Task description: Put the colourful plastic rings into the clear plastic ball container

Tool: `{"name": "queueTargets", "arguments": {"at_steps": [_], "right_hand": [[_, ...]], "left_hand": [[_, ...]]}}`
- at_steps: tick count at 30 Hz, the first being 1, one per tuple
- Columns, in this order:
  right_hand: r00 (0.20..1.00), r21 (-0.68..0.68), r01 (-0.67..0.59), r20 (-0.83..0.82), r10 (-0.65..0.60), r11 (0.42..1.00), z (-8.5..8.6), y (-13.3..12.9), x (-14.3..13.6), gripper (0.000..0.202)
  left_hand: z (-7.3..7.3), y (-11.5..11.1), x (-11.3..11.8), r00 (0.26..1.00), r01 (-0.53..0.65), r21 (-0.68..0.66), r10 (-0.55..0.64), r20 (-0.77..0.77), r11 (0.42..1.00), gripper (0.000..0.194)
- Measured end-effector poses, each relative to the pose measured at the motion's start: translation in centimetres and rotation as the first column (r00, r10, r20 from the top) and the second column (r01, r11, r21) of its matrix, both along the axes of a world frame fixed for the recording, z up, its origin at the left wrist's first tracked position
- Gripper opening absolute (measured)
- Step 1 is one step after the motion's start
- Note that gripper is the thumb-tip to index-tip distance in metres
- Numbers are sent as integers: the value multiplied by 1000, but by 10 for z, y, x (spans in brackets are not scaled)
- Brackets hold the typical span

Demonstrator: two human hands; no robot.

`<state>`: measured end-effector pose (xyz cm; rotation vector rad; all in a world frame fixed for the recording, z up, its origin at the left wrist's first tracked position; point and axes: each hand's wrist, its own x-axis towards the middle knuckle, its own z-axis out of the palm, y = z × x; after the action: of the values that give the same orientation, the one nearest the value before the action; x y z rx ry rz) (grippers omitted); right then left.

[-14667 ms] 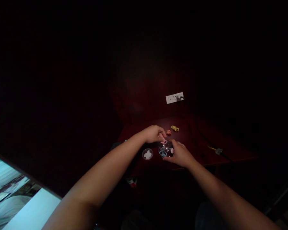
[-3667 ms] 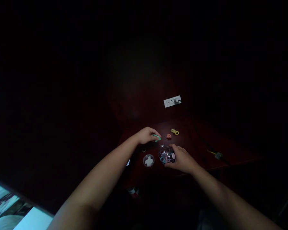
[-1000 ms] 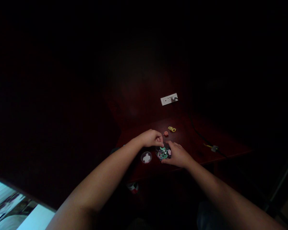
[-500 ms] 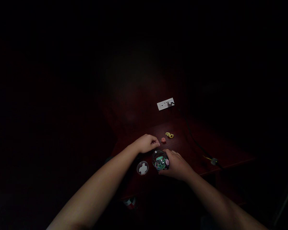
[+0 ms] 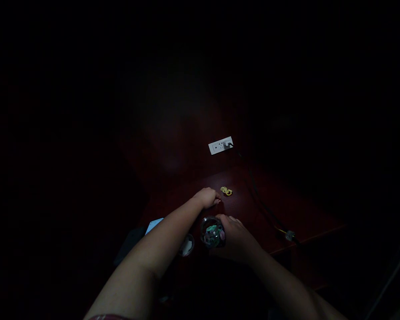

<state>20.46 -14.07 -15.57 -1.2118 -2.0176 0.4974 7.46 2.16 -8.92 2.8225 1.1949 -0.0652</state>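
A clear jar (image 5: pixel 210 232) with green, pink and dark bands inside sits low on the dark red table, and my right hand (image 5: pixel 232 235) is wrapped round its right side. Beyond the jar, my left hand (image 5: pixel 208 198) reaches over the table with its fingertips pressed together; what they hold, if anything, is too dark and small to make out. A yellow bundle of bands (image 5: pixel 226 191) lies just beyond those fingertips. Left of the jar is a round clear lid (image 5: pixel 186 245) with a white patch, partly behind my left forearm. No pink bundle shows on the table.
A white wall socket (image 5: pixel 220 145) with a plug in it is behind the table. Its black cable (image 5: pixel 258 194) runs down the right side to a small connector (image 5: pixel 290 235). A pale flat object (image 5: pixel 154 225) lies left of my left forearm.
The view has shifted, moving the socket and yellow bundle leftward in the picture. My left hand has moved to where the pink bundle lay, and that bundle no longer shows. The pale flat object has appeared.
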Motion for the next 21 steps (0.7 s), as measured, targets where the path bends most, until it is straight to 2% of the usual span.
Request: {"name": "queueTargets", "arguments": {"at_steps": [3,9,15,18,21], "right_hand": [[1000,8,-10,-1,10,1000,-2,1,0,85],[1000,22,-8,2,8,1000,2,-1,1,81],[1000,22,17,24,-17,1000,2,-2,0,73],[999,15,32,33,-33,999,-1,0,-1,75],[998,26,51,44,-52,998,-4,2,-2,75]], "left_hand": [[-7,6,-4,999,-14,24,15,-43,1000,18],[-8,8,-12,992,-108,-21,109,58,994,14],[-11,-4,-25,984,-170,-28,171,57,985,10],[-2,-14,-42,977,-196,-37,198,78,980,14],[26,-25,-64,951,-180,-64,190,244,982,16]]}}
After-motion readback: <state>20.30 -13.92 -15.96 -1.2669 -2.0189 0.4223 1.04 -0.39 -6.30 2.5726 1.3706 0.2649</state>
